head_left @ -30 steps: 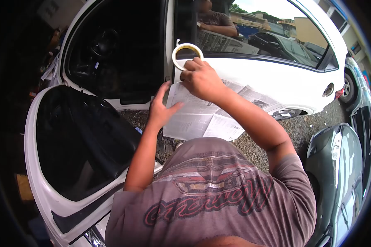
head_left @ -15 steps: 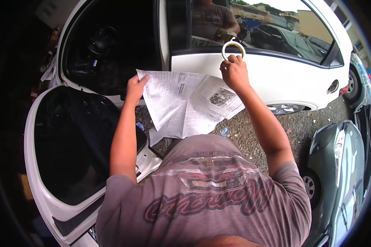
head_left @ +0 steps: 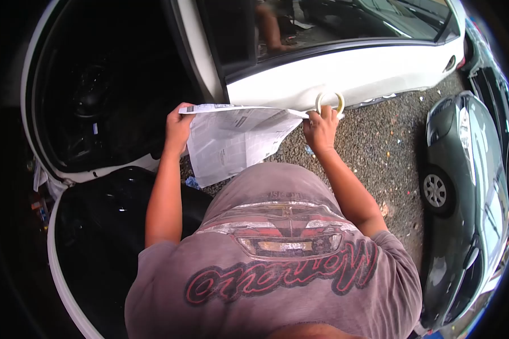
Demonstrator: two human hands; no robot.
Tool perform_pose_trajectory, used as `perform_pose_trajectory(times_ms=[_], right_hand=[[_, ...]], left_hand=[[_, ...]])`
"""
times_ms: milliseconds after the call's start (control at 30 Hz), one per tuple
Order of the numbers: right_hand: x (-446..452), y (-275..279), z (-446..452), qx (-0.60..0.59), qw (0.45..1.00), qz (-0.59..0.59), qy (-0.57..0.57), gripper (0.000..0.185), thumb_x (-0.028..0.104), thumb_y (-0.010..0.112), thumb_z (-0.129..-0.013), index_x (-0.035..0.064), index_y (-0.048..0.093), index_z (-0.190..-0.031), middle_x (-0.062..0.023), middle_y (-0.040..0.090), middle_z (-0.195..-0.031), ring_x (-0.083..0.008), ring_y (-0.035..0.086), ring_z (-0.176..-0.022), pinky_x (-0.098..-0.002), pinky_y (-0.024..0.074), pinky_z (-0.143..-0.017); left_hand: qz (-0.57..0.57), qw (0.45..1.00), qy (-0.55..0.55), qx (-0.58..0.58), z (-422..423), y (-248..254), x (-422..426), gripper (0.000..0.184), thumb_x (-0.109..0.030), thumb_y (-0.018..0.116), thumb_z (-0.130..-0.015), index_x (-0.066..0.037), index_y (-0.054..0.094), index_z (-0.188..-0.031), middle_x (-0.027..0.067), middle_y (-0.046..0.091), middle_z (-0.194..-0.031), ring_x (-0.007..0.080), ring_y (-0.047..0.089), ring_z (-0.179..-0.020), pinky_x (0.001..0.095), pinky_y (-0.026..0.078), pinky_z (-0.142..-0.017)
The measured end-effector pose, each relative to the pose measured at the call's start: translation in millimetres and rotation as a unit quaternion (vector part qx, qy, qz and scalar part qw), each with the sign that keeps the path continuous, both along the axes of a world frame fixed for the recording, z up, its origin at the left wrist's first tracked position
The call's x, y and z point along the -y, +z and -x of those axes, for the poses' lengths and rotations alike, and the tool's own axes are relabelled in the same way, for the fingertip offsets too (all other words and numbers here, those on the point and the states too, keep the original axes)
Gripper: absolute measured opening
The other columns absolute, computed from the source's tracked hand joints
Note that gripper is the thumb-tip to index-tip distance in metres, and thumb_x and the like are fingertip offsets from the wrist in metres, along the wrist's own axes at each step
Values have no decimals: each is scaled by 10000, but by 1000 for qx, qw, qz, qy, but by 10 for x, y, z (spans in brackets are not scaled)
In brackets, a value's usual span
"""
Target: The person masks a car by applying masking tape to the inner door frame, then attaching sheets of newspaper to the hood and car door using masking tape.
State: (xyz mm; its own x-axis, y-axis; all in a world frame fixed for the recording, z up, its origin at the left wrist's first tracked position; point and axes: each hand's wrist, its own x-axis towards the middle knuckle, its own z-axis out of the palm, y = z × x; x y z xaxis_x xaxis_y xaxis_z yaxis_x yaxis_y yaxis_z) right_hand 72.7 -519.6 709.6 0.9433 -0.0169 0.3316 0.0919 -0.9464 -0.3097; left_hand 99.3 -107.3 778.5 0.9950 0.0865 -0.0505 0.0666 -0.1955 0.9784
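A newspaper sheet (head_left: 232, 138) hangs between my two hands, its upper edge folded over in a narrow strip. My left hand (head_left: 178, 129) pinches its upper left corner. My right hand (head_left: 321, 129) is closed on its upper right corner and also on a roll of masking tape (head_left: 340, 103), which stands up above the fingers. Just beyond the sheet is the white side panel (head_left: 322, 73) of a car, below a dark window (head_left: 345, 28).
An open car door (head_left: 62, 271) spreads at the lower left, beside the dark door opening (head_left: 113, 85). At the right a dark grey car (head_left: 464, 226) is parked on the gravel (head_left: 379, 158). Blue scraps (head_left: 192, 182) lie near the sheet.
The view has tipped down and turned. My left hand has taken hold of the sheet, and the hands have spread apart. The sheet's upper edge is now folded over, and the tape roll has moved right.
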Motion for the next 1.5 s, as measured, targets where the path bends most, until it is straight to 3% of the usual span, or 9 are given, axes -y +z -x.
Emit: perform_pose_trajectory(times_ms=[67,233,700,967,1167,1300,1400,1500], right_hand=[[-29,101,-23,53,998,-45,-10,167,131,786,-781,127,767,-946,-131,562,-1083,-389,523,-1061,-509,444,-918],[-97,737,-294,105,994,-1,-24,56,127,696,-854,98,736,-881,-118,582,-1129,-368,532,-1078,-510,430,-885],[-146,1033,-789,57,993,100,-40,122,173,650,-878,72,717,-888,-101,592,-1114,-335,540,-1082,-503,412,-872],[-5,976,-851,76,992,96,20,123,194,665,-878,78,702,-892,-107,583,-1116,-349,529,-1095,-507,398,-888],[61,955,-978,74,995,63,8,105,181,702,-832,95,698,-892,-113,568,-1137,-355,510,-1109,-511,390,-907],[94,1070,-913,77,996,41,10,129,192,736,-838,106,730,-933,-99,571,-1137,-349,515,-1123,-501,398,-924],[109,1194,-958,59,998,22,-7,160,202,795,-823,98,754,-938,-97,574,-1138,-341,526,-1128,-496,414,-937],[79,1316,-1007,83,996,35,17,190,197,826,-820,116,752,-974,-102,574,-1130,-350,533,-1094,-481,435,-924]], left_hand=[[33,998,-4,-49,-105,-31,-130,94,-75,666,-997,-6,720,-1030,-24,678,-892,62,592,-820,255,472,-744],[3,998,-34,-59,-263,10,-335,238,-137,690,-1008,61,735,-1132,73,764,-1066,106,677,-934,287,528,-842],[-19,1000,10,0,-274,-79,-334,200,-83,742,-956,53,754,-1103,48,771,-989,84,668,-874,285,535,-787],[-51,991,119,29,-163,-157,-159,191,-91,752,-940,47,752,-1071,51,770,-940,81,657,-840,287,522,-754],[-59,995,84,-12,-195,-10,-282,190,-88,752,-937,45,755,-1073,55,773,-949,85,661,-852,292,525,-766],[-48,998,-1,-41,-276,298,-436,216,-79,761,-925,50,758,-1097,69,781,-1009,94,672,-918,293,532,-839],[-122,989,-57,-67,-423,413,-593,211,-79,774,-903,54,769,-1067,75,784,-1015,114,675,-924,310,536,-865],[-123,987,-80,-66,-514,494,-637,213,-89,779,-901,55,770,-1058,73,784,-999,110,670,-913,305,533,-863]])
